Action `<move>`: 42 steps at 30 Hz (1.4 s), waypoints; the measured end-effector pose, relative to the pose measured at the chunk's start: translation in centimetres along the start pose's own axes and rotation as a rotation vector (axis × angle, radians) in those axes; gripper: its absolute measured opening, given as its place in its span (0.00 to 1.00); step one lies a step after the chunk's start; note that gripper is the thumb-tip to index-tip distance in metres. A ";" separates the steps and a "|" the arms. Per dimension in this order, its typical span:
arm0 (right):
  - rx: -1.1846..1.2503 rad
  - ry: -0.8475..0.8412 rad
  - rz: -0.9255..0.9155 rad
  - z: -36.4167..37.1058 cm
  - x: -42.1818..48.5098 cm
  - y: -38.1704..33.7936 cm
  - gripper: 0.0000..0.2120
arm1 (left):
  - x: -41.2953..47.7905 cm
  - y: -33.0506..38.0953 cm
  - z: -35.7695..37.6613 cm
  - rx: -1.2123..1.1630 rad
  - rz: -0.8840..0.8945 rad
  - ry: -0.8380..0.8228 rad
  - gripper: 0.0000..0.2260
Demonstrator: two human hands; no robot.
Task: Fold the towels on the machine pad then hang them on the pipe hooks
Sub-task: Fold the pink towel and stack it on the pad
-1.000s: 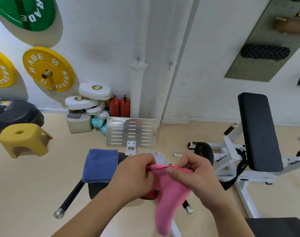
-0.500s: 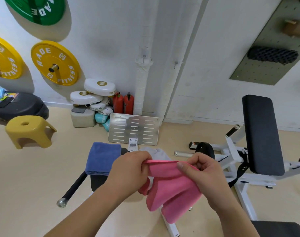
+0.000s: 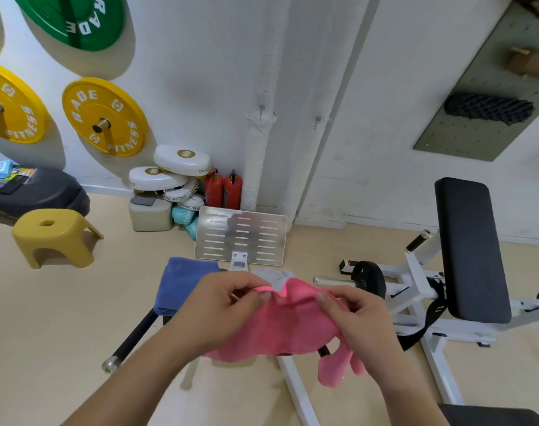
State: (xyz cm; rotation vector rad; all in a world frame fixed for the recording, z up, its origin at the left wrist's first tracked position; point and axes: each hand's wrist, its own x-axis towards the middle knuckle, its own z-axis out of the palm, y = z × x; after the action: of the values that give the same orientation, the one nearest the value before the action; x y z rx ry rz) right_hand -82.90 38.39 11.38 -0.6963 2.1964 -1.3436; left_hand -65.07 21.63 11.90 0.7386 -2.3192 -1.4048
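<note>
the step in hand looks like the folding of the pink towel (image 3: 280, 327), which is held in the air just in front of the slotted metal footplate (image 3: 240, 236), on the person's side of it. the left hand (image 3: 222, 305) pinches the towel's upper edge between thumb and forefinger, the other fingers curled. the right hand (image 3: 354, 315) pinches the same edge a little further along, to the right of the footplate's line. the cloth sags between them in a bunched fold and one corner dangles below the right hand, so it is not yet flat or squared. a blue towel (image 3: 185, 281) lies draped in front of the footplate and to its left, and a pale grey towel (image 3: 272, 276) shows just in front of it, behind the pink one. the machine pad under them is mostly hidden. the wrapped pipe (image 3: 259, 155) rises on the wall behind the footplate, with a small hook (image 3: 262, 107) high on it, bare. the next move probably calls for drawing the two pinches apart to stretch the edge straight, then laying the towel down on the pad to fold it before any hanging.
</note>
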 end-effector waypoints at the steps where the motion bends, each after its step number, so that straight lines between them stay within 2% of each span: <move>1: -0.001 -0.078 -0.023 0.5 -0.4 -0.7 0.06 | 0.0 0.3 0.7 0.026 0.059 -0.070 0.09; 3: 0.013 -0.213 -0.067 1.1 -1.1 -1.9 0.06 | -0.1 0.9 1.9 0.070 0.190 -0.120 0.09; 5: 0.064 -0.286 -0.100 1.0 -1.4 -2.4 0.06 | -0.2 1.3 2.5 0.022 0.278 0.040 0.06; 7: 0.137 -0.329 -0.122 0.4 -1.5 -2.5 0.09 | -0.3 1.6 2.4 -0.052 0.260 0.200 0.05; 8: 0.153 -0.343 -0.133 0.1 -1.5 -2.5 0.09 | -0.3 1.7 2.3 -0.066 0.232 0.212 0.06; 11: 0.195 -0.343 -0.160 -0.2 -1.5 -2.3 0.09 | -0.4 2.0 2.5 -0.085 0.113 0.021 0.06; 13: 0.233 -0.289 -0.132 -0.2 -1.3 -2.1 0.08 | -0.4 2.0 2.9 -0.074 0.090 -0.047 0.06; 16: 0.139 -0.273 -0.094 -0.5 -0.8 -1.1 0.05 | -0.2 1.3 2.6 -0.031 0.066 0.053 0.07; 19: 0.080 -0.333 -0.013 -1.3 -0.6 0.4 0.02 | 0.6 -0.2 0.8 0.126 0.106 0.172 0.06; 23: 0.071 -0.275 0.035 -2.6 -0.4 1.7 0.04 | 1.1 -2.5 -2.5 0.304 0.076 0.300 0.09; 26: -0.070 -0.198 -0.016 -3.3 -0.2 2.1 0.06 | 0.8 -3.8 -3.7 0.345 0.016 0.199 0.14; 28: -0.110 -0.190 -0.051 -3.1 -0.2 1.3 0.05 | 0.4 -3.3 -3.3 0.290 0.002 0.126 0.12; 32: -0.083 -0.217 -0.121 -1.5 -0.4 -1.1 0.06 | -0.3 0.6 -0.7 0.236 0.247 0.073 0.11; 34: -0.072 -0.255 -0.149 -0.6 -0.7 -2.3 0.07 | -0.1 2.1 0.6 0.184 0.309 0.042 0.09; 39: -0.090 -0.253 -0.309 0.5 -0.9 -3.9 0.15 | 0.1 2.6 2.1 0.053 0.272 -0.009 0.09; 42: -0.070 -0.168 -0.326 0.3 -0.8 -3.7 0.14 | 0.3 2.6 2.0 0.035 0.229 -0.049 0.11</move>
State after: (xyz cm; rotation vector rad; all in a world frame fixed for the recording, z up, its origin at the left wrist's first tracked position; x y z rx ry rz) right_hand -81.41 37.24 14.74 -1.1907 2.0659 -1.3068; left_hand -67.07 23.85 13.30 0.4346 -2.3828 -1.2966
